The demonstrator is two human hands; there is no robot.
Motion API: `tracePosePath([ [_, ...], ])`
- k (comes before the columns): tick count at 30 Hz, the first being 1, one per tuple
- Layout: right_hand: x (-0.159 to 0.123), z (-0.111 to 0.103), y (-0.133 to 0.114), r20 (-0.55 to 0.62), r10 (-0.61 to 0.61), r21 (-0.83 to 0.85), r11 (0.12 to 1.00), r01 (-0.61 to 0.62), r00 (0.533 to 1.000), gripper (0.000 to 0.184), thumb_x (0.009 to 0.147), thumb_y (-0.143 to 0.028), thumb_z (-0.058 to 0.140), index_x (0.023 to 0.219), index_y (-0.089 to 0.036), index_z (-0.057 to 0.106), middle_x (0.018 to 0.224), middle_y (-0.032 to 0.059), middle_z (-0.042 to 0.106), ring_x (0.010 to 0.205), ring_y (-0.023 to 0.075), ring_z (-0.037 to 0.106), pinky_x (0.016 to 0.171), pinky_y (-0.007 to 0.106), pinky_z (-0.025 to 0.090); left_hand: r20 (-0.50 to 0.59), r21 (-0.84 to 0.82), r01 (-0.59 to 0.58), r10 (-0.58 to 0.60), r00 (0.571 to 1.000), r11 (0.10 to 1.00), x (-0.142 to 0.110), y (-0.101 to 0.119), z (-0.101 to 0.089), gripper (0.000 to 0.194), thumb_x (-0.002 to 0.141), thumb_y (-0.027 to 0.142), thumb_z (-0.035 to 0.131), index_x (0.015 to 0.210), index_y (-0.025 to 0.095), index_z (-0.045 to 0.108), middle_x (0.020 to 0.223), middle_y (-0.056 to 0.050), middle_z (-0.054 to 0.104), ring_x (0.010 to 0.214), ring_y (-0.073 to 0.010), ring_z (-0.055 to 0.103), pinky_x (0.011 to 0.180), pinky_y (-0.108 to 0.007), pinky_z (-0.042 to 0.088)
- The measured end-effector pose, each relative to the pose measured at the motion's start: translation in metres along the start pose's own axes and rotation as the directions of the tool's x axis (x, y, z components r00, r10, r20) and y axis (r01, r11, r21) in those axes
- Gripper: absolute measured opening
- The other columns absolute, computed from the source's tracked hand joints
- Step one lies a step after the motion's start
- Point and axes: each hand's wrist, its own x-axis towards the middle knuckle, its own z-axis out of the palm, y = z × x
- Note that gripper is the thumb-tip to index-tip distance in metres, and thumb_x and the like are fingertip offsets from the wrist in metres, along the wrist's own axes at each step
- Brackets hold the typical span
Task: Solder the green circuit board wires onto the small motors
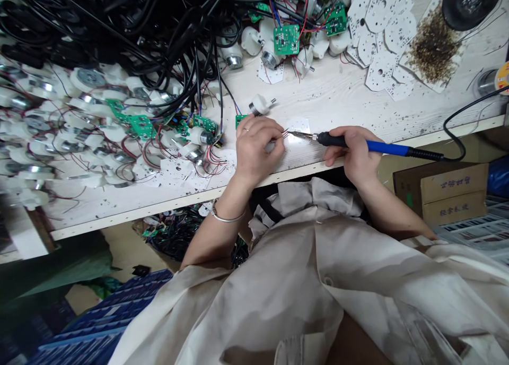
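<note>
My right hand [355, 151] is wrapped round a soldering iron [384, 147] with a blue and black handle, its metal tip pointing left. My left hand [258, 146] is closed in a pinch, with thin red wires [285, 133] poking out of the fingertips close to the iron's tip. Whether tip and wires touch, I cannot tell. A white circuit plate [299, 125] lies on the bench under the tip. Just beyond my left hand sit a small motor with a white housing [259, 105] and a green circuit board [239, 119], partly covered by the fingers.
Many white-housed motors [89, 78] and black cables [159, 20] cover the bench's left side. White plates [382, 36] are stacked at the back right, beside a dirty pad [435, 49] and a solder spool [487, 82]. The iron's cord [457, 123] loops right. A cardboard box [453, 190] stands below.
</note>
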Motion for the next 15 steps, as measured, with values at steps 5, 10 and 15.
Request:
tracePosePath([
  [5,-0.0014,0.0004,-0.0010,-0.035,-0.016,0.032,0.999,0.017,0.999,0.047,0.088,-0.069,0.060,0.085,-0.024,0.072,0.052,-0.0061,0.064,0.036,0.0105,0.057,0.037,0.024,0.049,-0.029,-0.014,-0.036,0.035,0.999,0.999,-0.0005,-0.0009,0.0007,0.015,0.090,0.020,0.061,0.076,0.026,0.061,0.095,0.002,0.076,0.101,-0.0188,0.070,0.114,-0.049,0.043],
  [10,-0.0034,0.0008,-0.0016,-0.080,-0.084,0.027,0.996,0.087,0.993,0.043,0.093,-0.063,0.057,0.088,-0.023,0.071,0.052,-0.0059,0.065,0.036,0.0108,0.056,0.039,0.025,0.050,-0.014,-0.013,-0.019,0.019,1.000,1.000,-0.0008,-0.0014,0.0011,0.014,0.090,0.021,0.061,0.076,0.025,0.061,0.096,0.002,0.076,0.103,-0.0190,0.070,0.115,-0.049,0.042],
  [15,-0.0041,-0.0001,0.0015,-0.096,-0.138,0.020,0.990,0.141,0.986,0.040,0.094,-0.061,0.056,0.089,-0.024,0.071,0.053,-0.0062,0.066,0.037,0.0112,0.057,0.037,0.025,0.049,-0.021,-0.003,-0.038,0.038,0.999,0.999,-0.0010,-0.0023,0.0018,0.014,0.090,0.021,0.061,0.077,0.025,0.060,0.095,0.002,0.076,0.102,-0.0187,0.070,0.114,-0.049,0.043],
])
